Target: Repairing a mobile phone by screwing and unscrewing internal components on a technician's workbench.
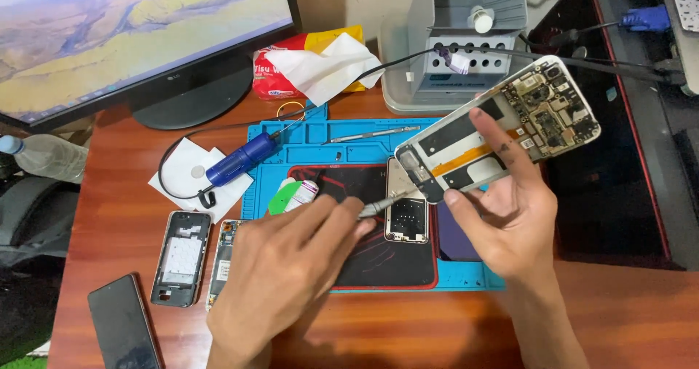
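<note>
My right hand [510,216] holds an opened phone body [499,129] tilted above the blue mat [342,140], its circuit board and orange ribbon cable exposed. My left hand [291,263] grips a thin metal tool [380,207] whose tip reaches the lower corner of that phone body. Below the tip, a small grey metal cover plate [406,220] lies on the black and red pad [378,256].
A monitor [138,34] stands at the back left with a tissue pack [309,63] beside it. A blue corded handpiece [240,159] rests on white paper. Two phone frames [180,256] and a dark phone [122,325] lie at the left. A grey stand [466,34] is behind.
</note>
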